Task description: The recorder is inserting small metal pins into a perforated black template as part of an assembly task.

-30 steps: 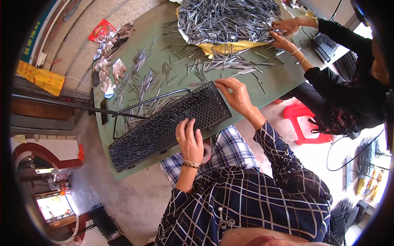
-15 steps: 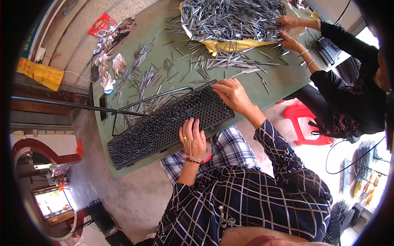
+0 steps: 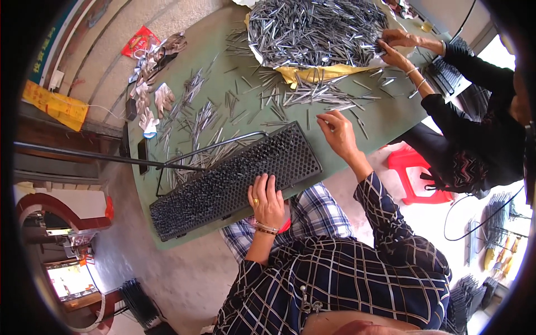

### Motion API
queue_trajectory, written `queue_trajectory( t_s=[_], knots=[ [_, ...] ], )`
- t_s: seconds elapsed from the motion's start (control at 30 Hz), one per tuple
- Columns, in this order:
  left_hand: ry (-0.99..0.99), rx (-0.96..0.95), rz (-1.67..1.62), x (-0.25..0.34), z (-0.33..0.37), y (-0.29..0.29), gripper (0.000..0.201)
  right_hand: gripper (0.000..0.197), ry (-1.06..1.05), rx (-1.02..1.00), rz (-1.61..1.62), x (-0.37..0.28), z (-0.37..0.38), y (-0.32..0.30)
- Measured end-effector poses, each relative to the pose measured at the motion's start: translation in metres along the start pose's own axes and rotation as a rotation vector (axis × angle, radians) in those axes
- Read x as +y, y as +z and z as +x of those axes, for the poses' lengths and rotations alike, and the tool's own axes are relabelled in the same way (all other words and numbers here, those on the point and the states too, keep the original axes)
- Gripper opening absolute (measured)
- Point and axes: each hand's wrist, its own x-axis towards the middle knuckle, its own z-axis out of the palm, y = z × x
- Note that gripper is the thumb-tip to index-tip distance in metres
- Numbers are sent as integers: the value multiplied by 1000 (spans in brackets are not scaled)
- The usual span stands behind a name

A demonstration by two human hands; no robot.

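Note:
A long black perforated rack [image 3: 293, 162] lies slantwise at the table's near edge. Dark thin pieces stand densely in its left part, while holes show bare toward the right end. My left hand [image 3: 268, 204] lies flat on the rack's near side, fingers stretched over the holes. Just off the rack's right end, my right hand [image 3: 340, 137] hovers over the green table with fingers bent together. Whether a small piece is between them I cannot make out. Loose grey metal sticks [image 3: 321, 95] are scattered beyond that hand.
A large heap of metal sticks [image 3: 318, 33] rests on yellow-edged sheeting. A co-worker's hands [image 3: 399, 47] are at its right side. Work gloves [image 3: 163, 99] lie at the far left. A black bar [image 3: 106, 154] reaches in from the left. A red stool [image 3: 416, 173] stands on the right.
My right hand has lifted off the rack's right end and moved right, fingers bent. The rack has shifted slightly down in view. My left hand stays on it.

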Motion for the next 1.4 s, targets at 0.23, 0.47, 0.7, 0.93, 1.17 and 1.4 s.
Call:
queue_trajectory(
  t_s=[0.23,0.47,0.7,0.93,1.17,1.4],
  knots=[
    [1,4,-8,5,4,0,40,18,-136,26,-199,19,100,-7],
    [-13,-35,-134,-1,5,-9,39,42,65,-170,-683,71,207,5],
    [-42,-41,-12,1,5,-9,35,55,234,-165,-902,81,240,3],
    [-35,-59,0,1,9,-6,36,68,195,-126,-896,111,284,-26],
    [-60,-62,-2,1,5,-6,35,83,407,-267,-942,117,313,-11],
    [-87,-88,14,2,4,-4,35,79,468,-433,-803,121,339,-7]
  ],
)
